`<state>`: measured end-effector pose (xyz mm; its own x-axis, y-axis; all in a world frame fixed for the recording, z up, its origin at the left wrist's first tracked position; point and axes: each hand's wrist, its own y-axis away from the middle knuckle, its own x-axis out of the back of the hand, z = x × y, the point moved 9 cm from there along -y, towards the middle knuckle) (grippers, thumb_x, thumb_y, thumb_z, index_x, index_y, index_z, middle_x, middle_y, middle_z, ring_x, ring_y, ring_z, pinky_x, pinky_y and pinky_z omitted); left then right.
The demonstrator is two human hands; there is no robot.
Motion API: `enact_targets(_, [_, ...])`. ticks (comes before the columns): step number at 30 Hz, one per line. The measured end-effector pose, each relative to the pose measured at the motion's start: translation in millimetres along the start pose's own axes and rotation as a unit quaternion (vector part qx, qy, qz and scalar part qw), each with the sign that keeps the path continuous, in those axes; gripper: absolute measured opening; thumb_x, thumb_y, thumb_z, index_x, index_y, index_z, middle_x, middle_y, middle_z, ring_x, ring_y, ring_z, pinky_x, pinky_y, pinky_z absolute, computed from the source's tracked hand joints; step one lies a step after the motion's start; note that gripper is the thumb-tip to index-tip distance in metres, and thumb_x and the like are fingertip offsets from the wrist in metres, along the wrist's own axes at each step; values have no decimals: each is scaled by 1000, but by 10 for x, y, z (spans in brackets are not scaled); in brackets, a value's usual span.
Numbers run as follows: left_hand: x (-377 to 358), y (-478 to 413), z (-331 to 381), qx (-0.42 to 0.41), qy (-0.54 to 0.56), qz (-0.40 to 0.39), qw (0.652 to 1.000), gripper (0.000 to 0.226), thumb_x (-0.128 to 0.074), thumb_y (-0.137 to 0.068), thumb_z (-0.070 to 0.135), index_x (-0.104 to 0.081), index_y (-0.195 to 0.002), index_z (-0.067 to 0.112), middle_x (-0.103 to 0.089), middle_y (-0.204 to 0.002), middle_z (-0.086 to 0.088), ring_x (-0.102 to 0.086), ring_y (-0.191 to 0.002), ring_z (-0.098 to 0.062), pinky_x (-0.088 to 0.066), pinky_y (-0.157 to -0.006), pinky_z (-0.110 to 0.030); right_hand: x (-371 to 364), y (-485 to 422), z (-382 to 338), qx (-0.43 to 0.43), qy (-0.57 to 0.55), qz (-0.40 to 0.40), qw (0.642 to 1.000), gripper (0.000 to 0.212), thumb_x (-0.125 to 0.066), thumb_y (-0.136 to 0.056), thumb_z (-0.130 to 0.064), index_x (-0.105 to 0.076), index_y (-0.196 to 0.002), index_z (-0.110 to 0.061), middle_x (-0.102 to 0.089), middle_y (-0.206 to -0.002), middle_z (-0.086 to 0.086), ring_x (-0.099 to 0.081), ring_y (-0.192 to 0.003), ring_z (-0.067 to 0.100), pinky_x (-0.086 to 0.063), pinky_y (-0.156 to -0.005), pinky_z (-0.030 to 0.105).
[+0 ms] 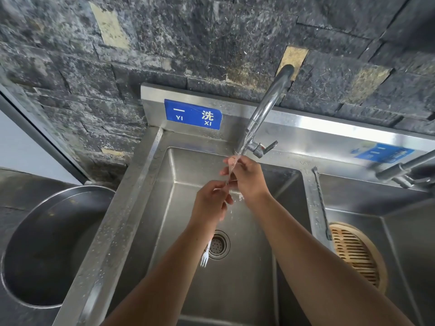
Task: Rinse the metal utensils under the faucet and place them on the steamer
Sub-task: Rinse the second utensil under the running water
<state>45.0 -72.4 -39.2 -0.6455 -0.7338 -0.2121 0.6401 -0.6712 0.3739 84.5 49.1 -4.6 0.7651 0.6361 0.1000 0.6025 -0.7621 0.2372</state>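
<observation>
Two hands, left and right, centre of frame; two sink basins, one at centre, one at right; two faucets, one upper centre, one at right edge; two forks, one by the drain, one right of centre; one bamboo steamer, lower right; two blue labels; one round pot, lower left.

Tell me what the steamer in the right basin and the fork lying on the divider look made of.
The steamer looks like bamboo or light wood: tan, matte, with a slatted base inside a round rim. The fork looks like bare metal, probably stainless steel: grey, shiny, with a twisted-looking handle, its tines reaching the steamer's rim.
</observation>
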Motion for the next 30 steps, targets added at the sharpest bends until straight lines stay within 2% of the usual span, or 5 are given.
enact_targets(5, [-198, -144, 354, -58, 5, -27, 998, 26, -52, -100, 20, -61, -89, -2, -51, -65, -11, -36, -40, -11, -26, -38, -20, 42, -59, -80, 31, -29, -21, 999, 21, -60, -93, -16, -67, -80, 0, -60, -64, 17, -53, -47, 24, -46, -45, 26])
enact_targets(13, [-335, -251, 653, -133, -5, -22, 991, 45, -48, -103, 13, -63, -63, 26, -49, -53, 1, -38, -37, -2, -30, -39, -13, 124, -132, -337, 82, 41, 3, 996, 37, -59, -98, -16, -58, -73, 12, -54, -52, 18, -51, -38, 22, -42, -40, 27])
enact_targets(21, [-291, -258, 661, -140, 41, -32, 989, 25, -42, -105, 9, -66, -101, 2, -48, -54, 6, -35, -40, -3, -28, -38, -14, 12, -219, -599, 71, 127, 5, 989, 33, -55, -98, -18, -68, -69, -9, -67, -58, 5, -62, -48, 27, -55, -49, 38])
enact_targets(25, [-314, -277, 640, -140, 8, -33, 990, 31, -43, -104, 9, -61, -79, 10, -47, -52, 10, -34, -41, -3, -27, -40, -15, 67, -283, -571, 43, 90, 22, 995, 32, -54, -97, -15, -68, -69, -9, -71, -63, 1, -68, -57, 13, -54, -56, 27])
enact_targets(30, [-351, -276, 537, -111, 12, -16, 994, 29, -42, -104, 8, -63, -84, 8, -47, -50, 7, -37, -40, -1, -29, -40, -13, 120, -317, -560, 0, 39, 33, 999, 28, -55, -100, -17, -66, -80, 0, -68, -67, 10, -63, -51, 16, -44, -38, 23])
